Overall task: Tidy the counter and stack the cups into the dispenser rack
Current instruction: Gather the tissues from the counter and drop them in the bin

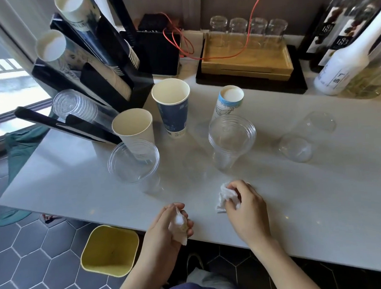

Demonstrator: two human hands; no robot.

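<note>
My left hand (167,228) is closed around a crumpled white tissue (178,226) at the counter's front edge. My right hand (246,209) grips a second crumpled tissue (225,196) that rests on the white counter (318,204). Behind them stand two upright clear plastic cups (134,163) (231,140), two upright paper cups (134,129) (172,105) and one upside-down paper cup (227,103). Two more clear cups (294,147) (319,121) lie at the right. The black dispenser rack (99,67) at the back left holds paper and clear cups in slanted slots.
A yellow bin (110,249) stands open on the tiled floor below the counter's front edge. At the back are a wooden tray (244,56) with upturned glasses, a black box with a red cable (174,39), and bottles (343,63) at the right.
</note>
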